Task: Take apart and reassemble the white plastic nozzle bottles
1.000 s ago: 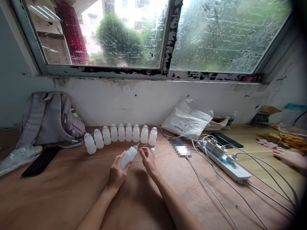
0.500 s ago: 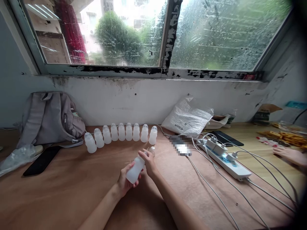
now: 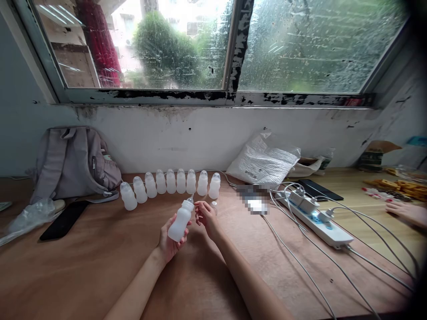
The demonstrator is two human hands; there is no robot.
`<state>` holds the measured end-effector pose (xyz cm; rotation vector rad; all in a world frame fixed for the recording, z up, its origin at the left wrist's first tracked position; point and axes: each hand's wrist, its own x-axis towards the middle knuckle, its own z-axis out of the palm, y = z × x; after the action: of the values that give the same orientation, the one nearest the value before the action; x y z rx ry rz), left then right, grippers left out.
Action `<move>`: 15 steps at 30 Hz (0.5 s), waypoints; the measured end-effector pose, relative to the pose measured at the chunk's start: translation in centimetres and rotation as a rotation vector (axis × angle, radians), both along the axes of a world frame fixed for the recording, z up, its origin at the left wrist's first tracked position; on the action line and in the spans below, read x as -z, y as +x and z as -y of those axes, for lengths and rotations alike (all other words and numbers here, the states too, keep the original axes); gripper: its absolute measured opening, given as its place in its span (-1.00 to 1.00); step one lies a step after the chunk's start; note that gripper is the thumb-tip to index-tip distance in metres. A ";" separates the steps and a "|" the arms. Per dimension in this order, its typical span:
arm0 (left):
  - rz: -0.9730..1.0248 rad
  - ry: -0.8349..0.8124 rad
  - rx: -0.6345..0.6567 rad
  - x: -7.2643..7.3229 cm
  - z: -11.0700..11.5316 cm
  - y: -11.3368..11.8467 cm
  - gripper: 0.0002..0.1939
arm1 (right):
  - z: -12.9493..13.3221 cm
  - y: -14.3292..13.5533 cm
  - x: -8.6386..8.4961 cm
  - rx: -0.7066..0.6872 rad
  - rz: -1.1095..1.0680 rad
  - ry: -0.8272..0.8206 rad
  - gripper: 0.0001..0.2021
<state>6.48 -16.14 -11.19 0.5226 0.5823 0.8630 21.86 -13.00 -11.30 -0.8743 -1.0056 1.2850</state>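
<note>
My left hand (image 3: pixel 170 240) is wrapped round a frosted white baby bottle (image 3: pixel 180 221), tilted with its top up and to the right. A clear teat (image 3: pixel 190 199) sits on the bottle's collar, uncovered. Just right of that teat is my right hand (image 3: pixel 207 218), its fingers loosely bent and apart, with nothing visible in them. Behind the right hand a small clear cap (image 3: pixel 213 205) stands on the table, partly hidden by the fingers. Several similar capped bottles (image 3: pixel 171 182) stand upright in a curved row farther back.
A grey backpack (image 3: pixel 71 164), a clear plastic bag (image 3: pixel 31 218) and a black phone (image 3: pixel 63 222) are at the left. To the right lie a silver pouch (image 3: pixel 265 160), a white power strip (image 3: pixel 316 222) with cables and another dark phone (image 3: pixel 320 190). Another person's hand (image 3: pixel 407 211) rests at far right.
My right hand has come off the bottle's top and now sits just beside it. The bottle in my left hand has turned more upright, showing its teat.
</note>
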 end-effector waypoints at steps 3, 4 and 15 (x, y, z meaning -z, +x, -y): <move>-0.137 0.016 0.051 0.1 0.1 0.4 -0.49 | 0.1 0.0 -0.2 0.041 0.008 -0.004 -0.66; -0.171 0.034 0.068 0.1 0.2 0.5 -0.49 | 0.1 0.1 -0.2 0.061 0.010 -0.009 -0.67; -0.237 0.034 0.205 0.4 -0.3 0.0 -0.47 | -0.7 1.8 0.3 0.019 -0.134 -0.061 -0.80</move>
<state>6.52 -15.81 -11.64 0.7082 0.7169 0.6211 23.62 -12.31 -11.61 -0.8307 -0.8550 1.3460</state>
